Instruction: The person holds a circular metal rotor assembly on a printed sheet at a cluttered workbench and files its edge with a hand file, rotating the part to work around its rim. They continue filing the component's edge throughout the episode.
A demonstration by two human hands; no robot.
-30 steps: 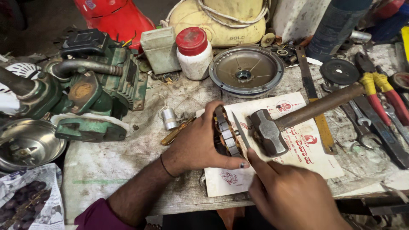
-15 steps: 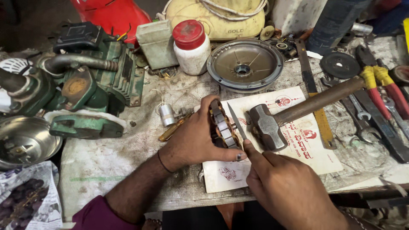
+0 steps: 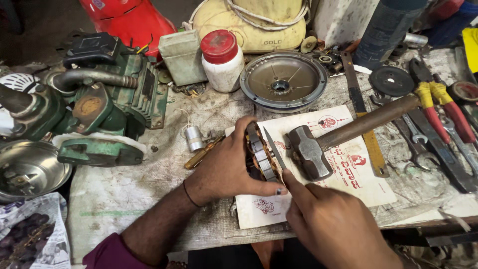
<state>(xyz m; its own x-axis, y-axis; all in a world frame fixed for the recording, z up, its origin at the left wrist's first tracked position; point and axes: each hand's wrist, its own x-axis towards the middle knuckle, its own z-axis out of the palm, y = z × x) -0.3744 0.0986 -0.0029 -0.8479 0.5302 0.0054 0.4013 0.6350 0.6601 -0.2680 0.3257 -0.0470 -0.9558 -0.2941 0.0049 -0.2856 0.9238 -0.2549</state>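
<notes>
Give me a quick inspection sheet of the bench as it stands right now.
Surface: worn, stained bench with a printed paper sheet on it.
Job's things: round stator core; thin blade set against it.
Clutter: hammer, pliers, wrenches, metal cover, jar, green pump.
Grippers: left hand grips the core; right hand holds the blade.
Cables: rope on the yellow can.
Surroundings: red container, steel bowl.

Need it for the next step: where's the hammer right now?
In the head view, the hammer lies right of centre on the printed paper sheet, its head beside the motor stator held by the left hand.
</notes>
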